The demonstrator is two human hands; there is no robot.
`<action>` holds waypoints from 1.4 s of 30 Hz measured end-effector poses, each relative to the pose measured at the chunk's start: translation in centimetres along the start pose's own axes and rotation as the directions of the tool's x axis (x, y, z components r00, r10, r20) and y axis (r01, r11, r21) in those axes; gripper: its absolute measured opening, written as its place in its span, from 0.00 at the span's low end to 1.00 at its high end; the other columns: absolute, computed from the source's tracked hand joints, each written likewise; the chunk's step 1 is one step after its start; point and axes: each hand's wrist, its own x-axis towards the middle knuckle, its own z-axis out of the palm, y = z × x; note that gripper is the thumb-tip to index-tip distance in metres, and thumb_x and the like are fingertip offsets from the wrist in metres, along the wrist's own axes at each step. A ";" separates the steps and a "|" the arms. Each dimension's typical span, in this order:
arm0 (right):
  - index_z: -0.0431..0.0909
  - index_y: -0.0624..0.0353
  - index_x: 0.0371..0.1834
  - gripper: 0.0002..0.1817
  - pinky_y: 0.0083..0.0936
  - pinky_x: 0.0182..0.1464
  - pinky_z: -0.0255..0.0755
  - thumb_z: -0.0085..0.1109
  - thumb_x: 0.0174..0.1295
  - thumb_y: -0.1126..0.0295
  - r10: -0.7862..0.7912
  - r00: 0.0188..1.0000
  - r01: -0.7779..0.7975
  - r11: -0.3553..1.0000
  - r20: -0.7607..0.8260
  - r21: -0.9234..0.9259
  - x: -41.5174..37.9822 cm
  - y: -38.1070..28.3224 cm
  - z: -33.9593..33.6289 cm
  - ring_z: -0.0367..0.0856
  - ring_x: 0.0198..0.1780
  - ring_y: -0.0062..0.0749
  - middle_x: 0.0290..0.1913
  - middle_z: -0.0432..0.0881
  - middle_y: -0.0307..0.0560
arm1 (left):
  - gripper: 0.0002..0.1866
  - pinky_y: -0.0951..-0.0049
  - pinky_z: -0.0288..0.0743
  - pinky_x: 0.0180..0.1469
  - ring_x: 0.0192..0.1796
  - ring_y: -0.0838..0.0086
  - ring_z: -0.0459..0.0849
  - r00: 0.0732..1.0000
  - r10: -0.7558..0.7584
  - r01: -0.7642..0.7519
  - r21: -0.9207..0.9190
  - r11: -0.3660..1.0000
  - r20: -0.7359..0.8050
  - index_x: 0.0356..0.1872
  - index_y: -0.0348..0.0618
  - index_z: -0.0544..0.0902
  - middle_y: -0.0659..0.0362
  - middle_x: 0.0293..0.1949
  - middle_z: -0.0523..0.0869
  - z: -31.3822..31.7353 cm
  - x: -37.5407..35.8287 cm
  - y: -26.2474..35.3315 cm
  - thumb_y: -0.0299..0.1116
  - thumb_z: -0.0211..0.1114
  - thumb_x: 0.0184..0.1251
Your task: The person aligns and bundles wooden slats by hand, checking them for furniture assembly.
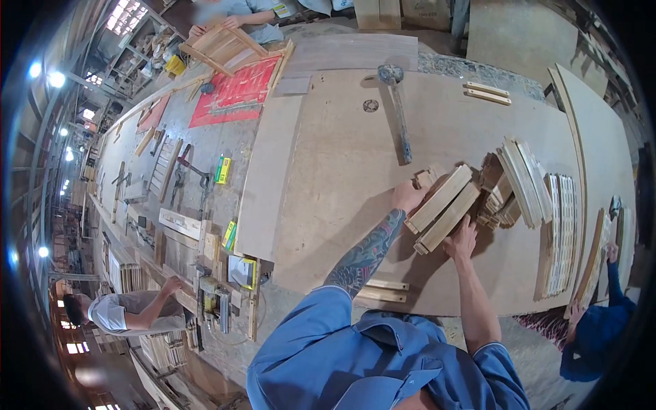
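Two pale wooden pieces (444, 208) lie side by side at a slant between my hands, over the large plywood board (335, 205). My left hand (408, 196) grips their upper left end, beside a smaller wood block. At their lower right side, my right hand (462, 238) has its fingers against the nearer piece; its fingertips are partly hidden. Just right of them is a jumbled bundle of short wooden pieces (497, 195), with a leaning stack of slats (525, 181) beyond. Another stack with notched edges (560, 232) stands farther right.
A mallet (398, 113) lies on the board ahead. Paired strips rest at the far right (488, 93) and near my body (383, 290). Co-workers are at the left (130, 311), top (239, 17) and right (598, 335). A red sheet (236, 92) lies at the upper left.
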 end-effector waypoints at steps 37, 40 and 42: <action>0.69 0.66 0.62 0.39 0.42 0.56 0.74 0.64 0.60 0.44 -0.100 0.967 -0.076 0.766 0.235 0.639 -10.4 -6.0 4.0 0.82 0.55 0.54 0.53 0.82 0.63 | 0.33 0.68 0.76 0.55 0.54 0.70 0.82 0.954 -0.275 0.203 -0.421 0.884 -0.118 0.59 0.34 0.77 0.54 0.55 0.82 -4.3 -18.1 -12.6 0.53 0.69 0.65; 0.72 0.65 0.61 0.37 0.42 0.54 0.74 0.65 0.59 0.45 0.006 0.996 -0.043 0.911 0.092 0.410 -11.8 -7.8 5.5 0.81 0.52 0.51 0.49 0.81 0.60 | 0.44 0.58 0.74 0.60 0.60 0.57 0.79 0.864 0.119 0.065 0.343 0.937 -0.489 0.67 0.33 0.72 0.46 0.58 0.80 -5.0 -17.3 -14.7 0.57 0.72 0.57; 0.73 0.64 0.61 0.36 0.41 0.52 0.74 0.67 0.58 0.47 -0.003 0.997 0.018 0.984 -0.083 0.176 -11.5 -8.9 6.2 0.80 0.50 0.47 0.45 0.81 0.58 | 0.46 0.53 0.71 0.62 0.62 0.48 0.76 0.879 0.030 0.072 0.195 0.978 -0.475 0.66 0.33 0.72 0.40 0.62 0.75 -5.1 -16.2 -13.1 0.56 0.74 0.52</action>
